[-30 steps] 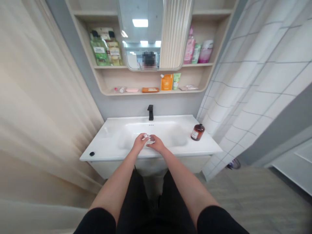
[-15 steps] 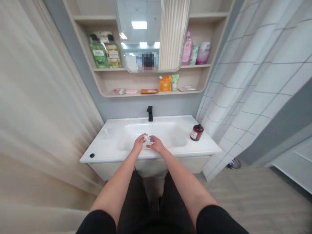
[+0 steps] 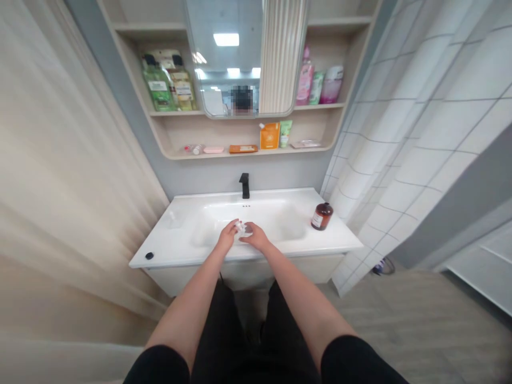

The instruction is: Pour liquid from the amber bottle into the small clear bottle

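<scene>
Over the front part of the white sink basin, both hands meet on a small clear-and-white object, which looks like a little see-through container with a white top. My left hand has its fingers closed at the white part, on the left side. From the right, my right hand grips the clear part between thumb and fingers. The fingers partly cover the object, so its exact kind is hard to make out. Behind the hands stands the black faucet.
A brown bottle stands on the counter's right side. On the left lie a small black round piece and a clear item. The wall shelf above holds several toiletries. Curtains hang on both sides.
The view has shifted slightly. Both hands keep their hold on the small clear-and-white object over the basin, with hardly any visible movement.
</scene>
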### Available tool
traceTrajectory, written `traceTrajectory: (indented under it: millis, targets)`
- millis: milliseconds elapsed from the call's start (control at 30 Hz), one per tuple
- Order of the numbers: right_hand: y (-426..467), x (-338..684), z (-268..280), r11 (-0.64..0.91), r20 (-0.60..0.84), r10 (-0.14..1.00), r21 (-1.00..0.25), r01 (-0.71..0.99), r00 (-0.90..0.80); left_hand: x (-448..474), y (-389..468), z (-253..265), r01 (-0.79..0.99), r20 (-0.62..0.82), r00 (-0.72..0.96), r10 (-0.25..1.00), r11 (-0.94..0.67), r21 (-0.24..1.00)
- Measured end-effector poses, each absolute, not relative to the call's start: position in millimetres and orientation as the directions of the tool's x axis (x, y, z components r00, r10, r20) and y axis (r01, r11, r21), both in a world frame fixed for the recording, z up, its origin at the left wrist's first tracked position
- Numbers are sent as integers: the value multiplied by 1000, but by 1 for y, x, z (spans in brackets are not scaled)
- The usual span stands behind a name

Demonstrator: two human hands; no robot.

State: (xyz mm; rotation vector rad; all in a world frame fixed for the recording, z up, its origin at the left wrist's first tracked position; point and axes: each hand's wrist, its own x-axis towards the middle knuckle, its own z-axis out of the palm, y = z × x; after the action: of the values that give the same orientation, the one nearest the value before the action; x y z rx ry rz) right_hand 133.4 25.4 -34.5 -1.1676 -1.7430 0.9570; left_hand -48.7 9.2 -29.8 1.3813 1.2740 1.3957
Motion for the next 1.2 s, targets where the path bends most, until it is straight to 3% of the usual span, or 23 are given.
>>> traceTrajectory:
  millis: [67,200,400,567,733,900,1067,1200]
  targets:
    - [24,133,-33,283,208,948,-898,338,-240,-49,9,-29,94,195,-92,977,-186,978]
    - [22,134,-29,281,204,949,-894,347,-242,-49,8,-29,220,241,-106,965,-213,952]
    - [23,135,-29,271,198,951,-904,330,-239,-48,7,-29,94,196,-104,975,-187,978]
    - [24,135,-29,274,198,949,-904,328,-247,-49,10,-29,241,248,-127,960,-212,947]
    - [25,135,-30,277,207,947,-912,301,-246,-52,11,-33,130,212,-101,972,-198,972]
    - [26,135,-30,269,195,949,-911,312,-249,-52,11,-31,231,232,-123,965,-199,952]
    - [28,135,-31,273,199,946,-916,293,-257,-51,11,-31,117,201,-98,975,-190,975]
    - [26,136,-31,288,214,943,-909,302,-254,-52,10,-31,201,256,-87,963,-234,951]
